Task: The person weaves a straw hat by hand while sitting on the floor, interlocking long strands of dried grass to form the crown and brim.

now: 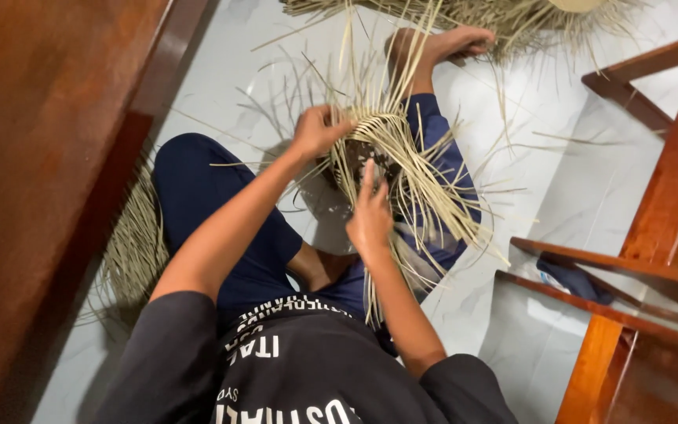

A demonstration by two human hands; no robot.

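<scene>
I sit on a white floor with a half-woven basket of pale straw strips [390, 157] resting on my outstretched leg. My left hand [317, 130] grips the strips at the basket's upper left edge, fingers closed around them. My right hand [370, 216] holds the basket's lower side, with one finger pointing up along the weave. Loose strip ends fan out from the basket upward and down to the right, over my dark blue trousers [221, 204]. My bare foot [441, 43] lies beyond the basket.
A heap of loose straw [512, 20] lies at the top by my foot, and another bundle [131, 251] is beside my left thigh. Dark wooden furniture [41, 157] stands on the left. A wooden chair frame [653, 235] stands on the right.
</scene>
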